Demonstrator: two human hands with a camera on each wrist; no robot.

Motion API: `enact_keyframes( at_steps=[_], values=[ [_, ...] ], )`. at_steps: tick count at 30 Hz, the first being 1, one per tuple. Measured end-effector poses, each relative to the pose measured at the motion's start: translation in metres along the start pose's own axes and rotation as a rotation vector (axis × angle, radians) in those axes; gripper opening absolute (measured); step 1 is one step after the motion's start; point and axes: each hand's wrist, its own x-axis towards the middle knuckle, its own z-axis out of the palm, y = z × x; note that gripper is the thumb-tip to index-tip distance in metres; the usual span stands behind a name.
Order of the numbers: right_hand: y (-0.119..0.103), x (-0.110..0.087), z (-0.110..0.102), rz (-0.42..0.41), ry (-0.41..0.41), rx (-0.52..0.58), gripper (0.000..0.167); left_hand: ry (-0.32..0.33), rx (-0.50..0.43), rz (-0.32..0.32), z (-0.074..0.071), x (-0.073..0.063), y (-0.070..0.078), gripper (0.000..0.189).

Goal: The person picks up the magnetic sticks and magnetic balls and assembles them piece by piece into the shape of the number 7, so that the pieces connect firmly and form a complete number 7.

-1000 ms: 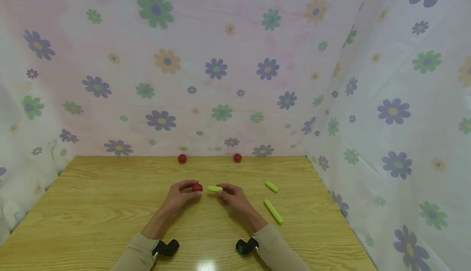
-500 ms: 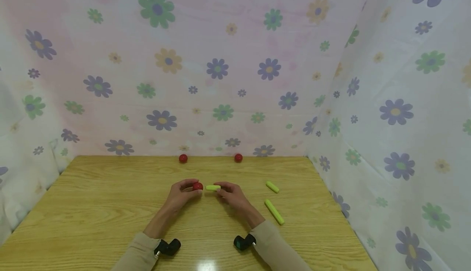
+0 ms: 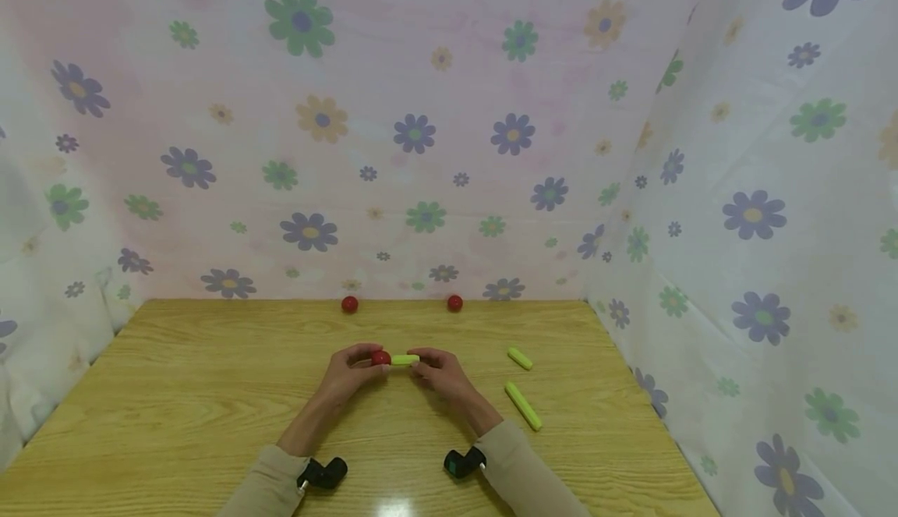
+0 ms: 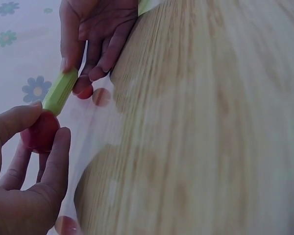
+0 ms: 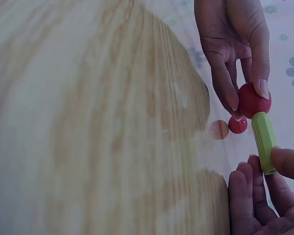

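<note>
Between thumb and fingers, my left hand [image 3: 348,371] pinches a shiny red ball [image 4: 41,132]. My right hand [image 3: 443,373] holds a short yellow-green ribbed rod [image 5: 264,142] by its outer end. The rod's other end meets the ball's side, and the two line up end to end over the table. In the right wrist view a small hole shows in the rod's near end. The joint face between ball and rod is hidden.
Two more red balls, one on the left [image 3: 350,305] and one on the right [image 3: 454,303], sit at the wooden table's [image 3: 210,392] back edge. To the right lie a short green rod [image 3: 520,359] and a longer green rod [image 3: 523,405]. Flowered cloth [image 3: 379,189] hangs behind.
The rod in my right hand has moved left and the ball slightly right, closing the gap between them. Both hands keep their hold. The other balls and rods stay put.
</note>
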Motion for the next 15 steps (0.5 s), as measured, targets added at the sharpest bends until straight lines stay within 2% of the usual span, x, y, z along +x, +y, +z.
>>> enact_keyframes(
  at_steps=[5,12,15],
  values=[
    [-0.0012,-0.0008,-0.0008,0.003,0.003,-0.015,0.033,-0.013,0.014,0.015,-0.0009,-0.0004,0.0001,0.050],
    [-0.0006,-0.0045,-0.0037,-0.087,-0.026,-0.036,0.034,-0.022,0.058,0.050,-0.0028,-0.0012,0.0008,0.045],
    [-0.0008,-0.0028,-0.0034,-0.060,-0.012,-0.026,0.034,-0.029,0.107,0.086,-0.0036,-0.0001,0.0022,0.043]
  ],
)
